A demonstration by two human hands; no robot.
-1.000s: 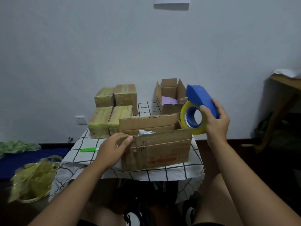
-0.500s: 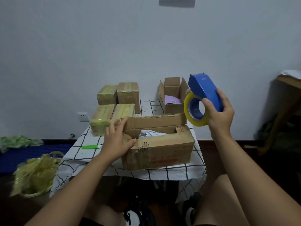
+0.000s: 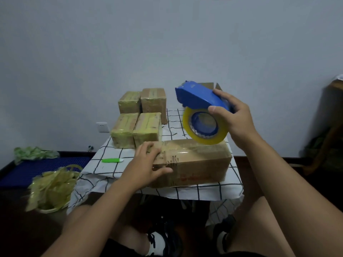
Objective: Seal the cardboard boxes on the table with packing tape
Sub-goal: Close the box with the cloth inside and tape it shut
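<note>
I see grey wall (image 3: pixel 130 43) behind, outlet (image 3: pixel 102 127) low on it. Table (image 3: pixel 111 169) under checked cloth, dark floor around. Big box (image 3: pixel 194 162) at front edge, flaps down; four taped boxes (image 3: pixel 137 117) behind, left. Left hand (image 3: pixel 146 164) presses box's left end, fingers spread. Right hand (image 3: pixel 232 117) grips blue tape dispenser (image 3: pixel 200 101), roll touching box top. Green knife (image 3: pixel 112 160) on cloth.

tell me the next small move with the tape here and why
Probably lower the dispenser so the tape roll meets the box top at its right end, then pull along the seam. The right hand grips it just above that end, the flaps look closed, and the left hand presses down the box's left end.
</note>
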